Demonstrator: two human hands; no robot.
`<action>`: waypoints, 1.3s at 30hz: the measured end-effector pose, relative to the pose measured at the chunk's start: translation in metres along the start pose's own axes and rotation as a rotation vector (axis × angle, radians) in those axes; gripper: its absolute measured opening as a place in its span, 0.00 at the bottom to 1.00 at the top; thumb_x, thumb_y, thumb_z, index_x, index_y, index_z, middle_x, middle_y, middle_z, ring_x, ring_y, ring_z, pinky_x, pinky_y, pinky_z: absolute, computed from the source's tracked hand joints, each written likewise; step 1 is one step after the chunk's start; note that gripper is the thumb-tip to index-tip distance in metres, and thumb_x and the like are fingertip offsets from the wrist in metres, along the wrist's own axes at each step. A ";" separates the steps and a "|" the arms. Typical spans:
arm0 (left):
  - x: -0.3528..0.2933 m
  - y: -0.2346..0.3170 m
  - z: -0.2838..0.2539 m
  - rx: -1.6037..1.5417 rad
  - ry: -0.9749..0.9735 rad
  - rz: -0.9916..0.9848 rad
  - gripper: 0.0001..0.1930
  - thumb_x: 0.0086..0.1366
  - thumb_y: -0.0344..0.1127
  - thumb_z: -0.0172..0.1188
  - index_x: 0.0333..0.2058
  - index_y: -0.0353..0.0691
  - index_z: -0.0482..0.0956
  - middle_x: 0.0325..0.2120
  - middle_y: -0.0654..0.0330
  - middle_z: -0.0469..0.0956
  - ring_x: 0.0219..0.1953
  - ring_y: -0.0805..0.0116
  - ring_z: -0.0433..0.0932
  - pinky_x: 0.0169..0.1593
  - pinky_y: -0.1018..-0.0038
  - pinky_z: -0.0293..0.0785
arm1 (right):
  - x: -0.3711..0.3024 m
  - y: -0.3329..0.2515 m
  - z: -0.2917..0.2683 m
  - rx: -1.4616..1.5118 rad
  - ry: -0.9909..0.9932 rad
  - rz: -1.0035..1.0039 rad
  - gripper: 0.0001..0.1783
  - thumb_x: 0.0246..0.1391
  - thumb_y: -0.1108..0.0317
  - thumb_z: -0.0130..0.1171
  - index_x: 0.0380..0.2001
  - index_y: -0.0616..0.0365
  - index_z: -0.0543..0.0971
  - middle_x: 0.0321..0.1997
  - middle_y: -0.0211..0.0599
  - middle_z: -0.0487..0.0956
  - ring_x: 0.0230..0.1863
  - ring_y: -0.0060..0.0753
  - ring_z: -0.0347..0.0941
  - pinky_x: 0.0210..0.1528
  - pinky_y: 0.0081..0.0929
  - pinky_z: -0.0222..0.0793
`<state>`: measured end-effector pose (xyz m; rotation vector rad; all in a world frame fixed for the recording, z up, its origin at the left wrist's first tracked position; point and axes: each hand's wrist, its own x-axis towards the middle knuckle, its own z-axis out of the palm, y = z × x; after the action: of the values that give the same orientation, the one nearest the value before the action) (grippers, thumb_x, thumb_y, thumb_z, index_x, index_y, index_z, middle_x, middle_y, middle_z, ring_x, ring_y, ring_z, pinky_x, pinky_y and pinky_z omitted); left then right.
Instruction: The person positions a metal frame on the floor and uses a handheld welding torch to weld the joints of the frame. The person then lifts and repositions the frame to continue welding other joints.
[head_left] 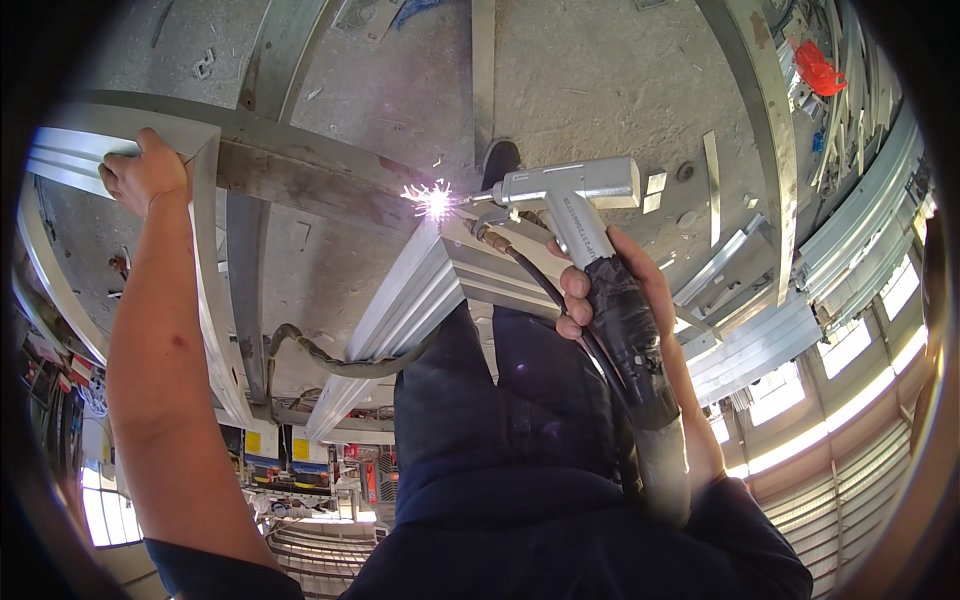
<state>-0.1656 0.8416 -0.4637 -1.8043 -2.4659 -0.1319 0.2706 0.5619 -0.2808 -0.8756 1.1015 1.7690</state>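
- The right hand [640, 300] is closed around the black-wrapped grip of one handheld welding gun [575, 195], which has a grey metal head.
- The nozzle of the gun touches the joint where two aluminium profiles [400, 310] meet; one bright spark [433, 198] burns at this point.
- One black hose [330, 355] hangs from the gun and passes under the profiles.
- The left hand [145, 170] is closed on the corner of one aluminium frame [205, 260], well apart from the spark.
- One red object [818, 68] lies far away at the upper right, near stacked metal bars [860, 240].
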 end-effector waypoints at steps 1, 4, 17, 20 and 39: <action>-0.001 0.002 -0.001 -0.002 -0.030 -0.012 0.40 0.62 0.58 0.48 0.60 0.26 0.63 0.67 0.40 0.56 0.71 0.48 0.52 0.71 0.59 0.51 | -0.001 0.000 0.000 0.000 0.000 -0.004 0.32 0.70 0.48 0.38 0.57 0.71 0.66 0.31 0.45 0.78 0.27 0.42 0.77 0.35 0.44 0.70; -0.002 0.008 -0.006 -0.003 -0.094 -0.040 0.44 0.62 0.60 0.46 0.65 0.25 0.58 0.69 0.41 0.53 0.73 0.51 0.48 0.72 0.61 0.48 | -0.003 0.001 0.002 0.000 -0.001 -0.011 0.32 0.70 0.48 0.38 0.57 0.71 0.67 0.31 0.45 0.77 0.27 0.41 0.77 0.34 0.44 0.71; 0.003 0.000 0.003 0.022 -0.018 -0.004 0.40 0.61 0.59 0.49 0.58 0.26 0.66 0.66 0.40 0.58 0.70 0.48 0.54 0.70 0.60 0.52 | -0.012 0.004 0.004 -0.009 0.002 -0.003 0.32 0.70 0.48 0.37 0.57 0.70 0.67 0.31 0.45 0.77 0.28 0.41 0.77 0.35 0.44 0.70; 0.002 0.002 -0.001 0.020 -0.073 -0.026 0.43 0.61 0.60 0.47 0.63 0.26 0.60 0.68 0.40 0.55 0.72 0.49 0.50 0.71 0.60 0.50 | -0.013 0.004 0.005 -0.012 0.001 0.008 0.32 0.70 0.47 0.37 0.57 0.70 0.67 0.31 0.45 0.77 0.28 0.41 0.77 0.35 0.44 0.70; 0.001 0.002 -0.003 0.038 -0.079 -0.029 0.42 0.61 0.60 0.46 0.62 0.26 0.62 0.67 0.41 0.56 0.72 0.50 0.51 0.71 0.60 0.49 | -0.028 0.010 0.019 -0.060 0.073 -0.008 0.32 0.70 0.47 0.37 0.56 0.69 0.68 0.30 0.45 0.77 0.27 0.42 0.76 0.35 0.44 0.70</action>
<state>-0.1643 0.8432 -0.4610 -1.7924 -2.5304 -0.0162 0.2703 0.5683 -0.2465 -0.9865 1.0946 1.7839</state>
